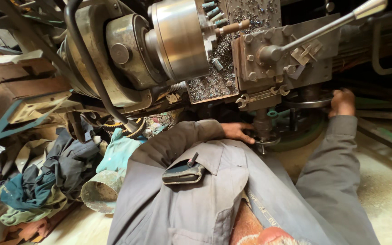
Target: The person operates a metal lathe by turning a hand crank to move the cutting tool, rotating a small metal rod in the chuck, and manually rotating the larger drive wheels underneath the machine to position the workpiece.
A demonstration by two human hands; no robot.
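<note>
Handwheels: two show on the lathe's carriage, a small handwheel (pixel 266 141) at centre frame, low under the apron, and a large handwheel (pixel 308 102) to its right, centre-right of the frame.
Left hand: left hand (pixel 237 132) lies at centre frame, arm bent across the chest in a grey sleeve, palm down, fingers stretched toward the small handwheel; the fingertips touch or all but touch its hub, and I cannot tell whether they grasp it.
Right hand: right hand (pixel 342 102) is at right of frame, arm reaching straight up the picture, knuckles toward the camera, fingers curled over the rim of the large handwheel and closed on it.
Thing against grip: the large handwheel's rim passes under the right fingers, with its disc spreading left of that hand; the small handwheel sits just right of the left fingertips.
Lathe parts: one chuck (pixel 180 38), shiny steel, upper centre; one brass-coloured workpiece (pixel 232 28) sticking out of it; one apron (pixel 282 56) grey and bolted, upper right; one long lever (pixel 327 26) running to the top right corner.
Swarf: metal chips (pixel 214 79) lie thick between chuck and apron.
Pocket: one dark case (pixel 183 173) with a pen sits in the chest pocket, lower centre.
Left side: a heap of rags (pixel 46 181) and one metal cone (pixel 100 193), lower left.
</note>
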